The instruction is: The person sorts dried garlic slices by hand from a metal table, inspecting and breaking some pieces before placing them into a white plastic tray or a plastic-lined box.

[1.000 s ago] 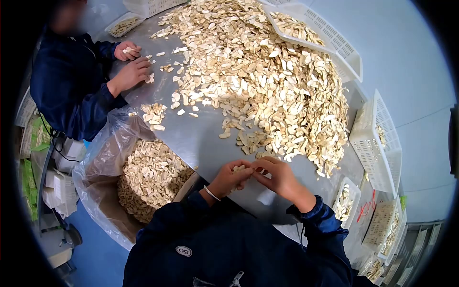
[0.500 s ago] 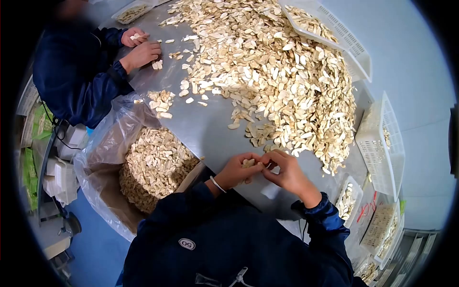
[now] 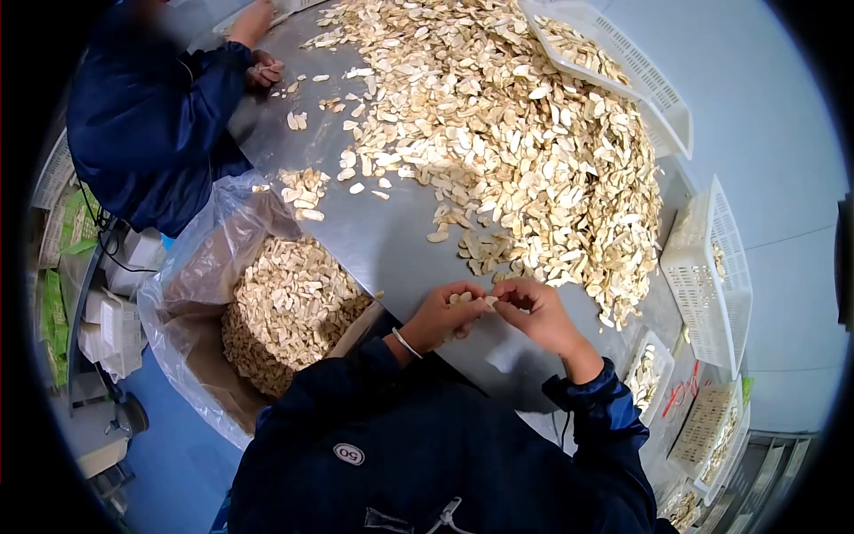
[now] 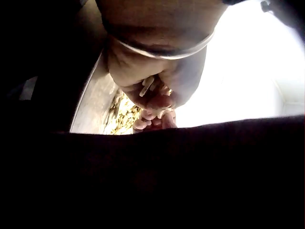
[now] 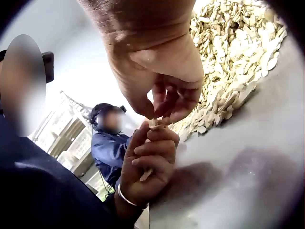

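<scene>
A grey metal desk reflects pale light over a blue floor; a slatted rack stands lower right.

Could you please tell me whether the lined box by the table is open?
The box is open: its plastic liner spreads outward and slices show inside.

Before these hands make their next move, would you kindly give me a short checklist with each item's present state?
1. Left hand holds pale slices: ok.
2. Right hand pinches the small piece at the left fingertips: ok.
3. Small piece free of flaws: cannot tell, too small.
4. Plastic bag open at the top: ok.
5. All slices on the table gathered in the heap: not ok, some lie apart.
</scene>
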Demonstrator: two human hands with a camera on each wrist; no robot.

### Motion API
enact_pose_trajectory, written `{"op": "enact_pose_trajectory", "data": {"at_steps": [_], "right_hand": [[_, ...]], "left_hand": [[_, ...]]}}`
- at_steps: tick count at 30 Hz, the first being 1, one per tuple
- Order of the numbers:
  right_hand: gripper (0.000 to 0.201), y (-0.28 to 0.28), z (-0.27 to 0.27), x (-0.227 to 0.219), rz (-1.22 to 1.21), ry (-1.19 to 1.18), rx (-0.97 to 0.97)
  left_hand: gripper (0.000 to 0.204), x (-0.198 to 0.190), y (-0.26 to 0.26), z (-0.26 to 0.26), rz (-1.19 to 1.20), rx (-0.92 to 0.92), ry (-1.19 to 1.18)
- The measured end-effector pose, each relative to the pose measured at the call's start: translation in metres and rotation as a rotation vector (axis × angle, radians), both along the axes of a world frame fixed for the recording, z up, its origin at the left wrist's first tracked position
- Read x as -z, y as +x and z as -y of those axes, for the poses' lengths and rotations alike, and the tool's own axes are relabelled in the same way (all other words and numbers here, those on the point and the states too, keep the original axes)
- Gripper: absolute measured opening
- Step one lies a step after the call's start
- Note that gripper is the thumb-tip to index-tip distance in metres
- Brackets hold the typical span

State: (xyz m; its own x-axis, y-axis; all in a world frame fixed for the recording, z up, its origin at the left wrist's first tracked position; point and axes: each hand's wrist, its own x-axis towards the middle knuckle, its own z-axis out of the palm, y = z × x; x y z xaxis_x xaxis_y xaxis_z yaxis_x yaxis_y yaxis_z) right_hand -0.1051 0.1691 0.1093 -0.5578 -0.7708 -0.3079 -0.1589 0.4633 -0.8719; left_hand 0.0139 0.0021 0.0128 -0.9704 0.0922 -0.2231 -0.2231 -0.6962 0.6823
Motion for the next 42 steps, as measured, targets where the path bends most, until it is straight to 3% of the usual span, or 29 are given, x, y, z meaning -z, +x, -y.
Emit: {"op": "enact_pose_trajectory", "data": {"at_steps": [4,7,9,11,13,14,16,17,18,19,21,24,28,31,36,39,42], "right_hand": [[0.015,-0.033,0.001,-0.013,0.120,0.101,-0.276],[0.013,-0.067,0.007,-0.035,-0.026,0.244,-0.487],[0.014,-0.101,0.006,-0.041,0.072,-0.015,-0.184],[0.014,-0.136,0.014,-0.066,0.103,-0.554,0.267],[0.017,-0.135,0.033,-0.084,0.076,-0.841,0.678],[0.024,-0.145,0.026,-0.066,-0.190,-0.616,0.546],[0.028,-0.134,0.025,-0.043,-0.395,-0.080,0.285],[0.023,-0.129,0.022,-0.018,-0.667,-0.082,0.060],[0.018,-0.114,0.028,-0.025,-0.736,0.105,-0.090],[0.016,-0.118,0.028,-0.004,-0.898,0.125,-0.190],[0.017,-0.114,0.023,0.026,-0.951,0.266,-0.099],[0.017,-0.112,0.020,0.038,-1.000,0.257,-0.088],[0.014,-0.115,0.015,0.028,-0.862,0.189,-0.157],[0.016,-0.107,0.016,0.001,-0.530,0.286,-0.057],[0.029,-0.117,-0.002,-0.018,-0.253,0.219,-0.370],[0.033,-0.125,0.008,-0.035,-0.553,0.345,-0.121],[0.032,-0.135,0.011,-0.008,-0.795,0.252,-0.150]], "left_hand": [[0.034,-0.011,0.002,-0.004,-0.014,-0.124,0.113],[0.040,-0.002,-0.001,0.000,-0.057,-0.053,0.182],[0.039,0.001,-0.001,0.004,-0.046,0.027,0.212],[0.038,0.003,0.000,0.006,-0.045,0.086,0.229],[0.037,0.002,-0.002,0.007,-0.063,0.126,0.227],[0.036,0.001,-0.003,0.008,-0.055,0.131,0.224],[0.034,-0.001,-0.001,0.009,-0.032,0.143,0.222],[0.034,0.000,-0.002,0.009,-0.036,0.147,0.226],[0.034,0.001,-0.002,0.009,-0.040,0.150,0.231],[0.034,0.002,-0.002,0.009,-0.042,0.152,0.238],[0.033,0.003,-0.001,0.008,-0.045,0.159,0.253],[0.033,0.005,-0.001,0.010,-0.048,0.168,0.264],[0.032,0.005,-0.002,0.009,-0.053,0.168,0.286],[0.031,0.006,-0.003,0.008,-0.045,0.168,0.300],[0.029,0.007,-0.003,0.010,-0.070,0.172,0.300],[0.027,0.004,-0.003,0.009,-0.040,0.162,0.308],[0.026,0.003,-0.004,0.007,-0.038,0.163,0.321]]}}
